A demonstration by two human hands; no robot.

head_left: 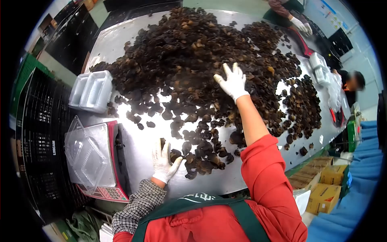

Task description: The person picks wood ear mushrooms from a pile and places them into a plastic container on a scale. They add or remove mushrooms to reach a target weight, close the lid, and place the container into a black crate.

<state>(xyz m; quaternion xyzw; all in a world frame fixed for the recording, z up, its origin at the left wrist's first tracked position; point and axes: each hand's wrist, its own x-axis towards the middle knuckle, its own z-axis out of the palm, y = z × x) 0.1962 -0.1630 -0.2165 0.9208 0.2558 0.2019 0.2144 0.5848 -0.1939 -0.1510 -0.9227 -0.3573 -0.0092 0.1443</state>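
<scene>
On the steel counter (133,40) lies a broad heap of dark, crinkled mushrooms (189,52). It is thickest toward the far side and thins into loose pieces near the person.

The right hand (231,82), in a white glove, reaches far out on a red-sleeved arm. It is flat on the heap with the fingers spread wide and grips nothing.

The left hand (163,161), also in a white glove with a checked cuff, rests on the counter at the near edge of the scattered mushrooms. Its fingers are together and pointing away, and its thumb is splayed toward a small cluster just beside it. One dark piece sits at its fingertips. The hand is loose, not closed round anything.

Left of that hand stands a red scale (117,169) with a clear tray (86,155) on its plate. Farther along the same edge, a stack (90,92) of clear trays touches the rim of the heap. Black crates (40,133) stand beyond the counter's left edge.

At the far right corner, a co-worker's hands (301,25) in white gloves are at the counter's edge. Another person (350,82) stands along the right side, and more clear trays lie between the two. Below the right edge are yellow boxes (324,193).
</scene>
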